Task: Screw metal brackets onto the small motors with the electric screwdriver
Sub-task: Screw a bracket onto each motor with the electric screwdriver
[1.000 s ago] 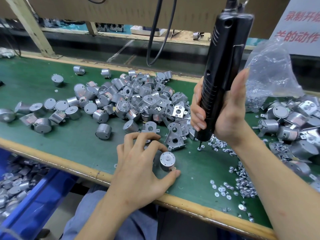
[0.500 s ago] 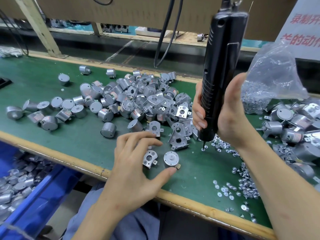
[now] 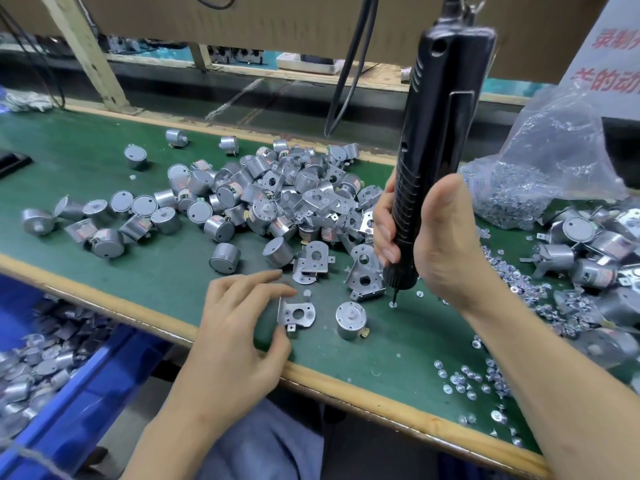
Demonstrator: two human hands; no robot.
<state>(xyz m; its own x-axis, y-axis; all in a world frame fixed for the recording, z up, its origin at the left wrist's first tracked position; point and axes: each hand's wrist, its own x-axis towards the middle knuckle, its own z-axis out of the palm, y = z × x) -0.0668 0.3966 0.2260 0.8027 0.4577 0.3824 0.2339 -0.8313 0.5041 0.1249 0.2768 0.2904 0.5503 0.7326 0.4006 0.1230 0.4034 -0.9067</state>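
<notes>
Since half a second ago, the left hand (image 3: pixel 239 327) is sliding a loose bracket (image 3: pixel 297 314) back toward the near edge of the bench, away from the single motor (image 3: pixel 350 321) it was covering a second ago. That hand is pinching the flat bracket between thumb and fingertips, and the bracket is lying on the green mat (image 3: pixel 156 271) just beside the motor without touching it. The motor is standing upright, shaft up, near the front of the bench. The right hand (image 3: pixel 440 244) is gripping the black screwdriver (image 3: pixel 436 150) with fingers wrapped round its ribbed lower barrel, holding it almost upright, its tip resting on a screw (image 3: pixel 393 304) on the mat. A wooden strip (image 3: pixel 104 299) is edging the mat along the front. Behind the hands a heap of motors and brackets (image 3: pixel 263 195) is spreading across the middle of the bench, and more motors (image 3: pixel 588 244) are lying at the right beside a clear plastic bag (image 3: pixel 554 161) of small metal parts. Loose screws (image 3: pixel 485 379) are scattered over the mat at the right. A blue bin (image 3: pixel 69 393) holding metal parts is sitting below the bench on the left. Black cables (image 3: pixel 349 74) are hanging in front of a cardboard panel (image 3: pixel 277 15), and a sign (image 3: pixel 609 57) with red characters is showing at the upper right.
</notes>
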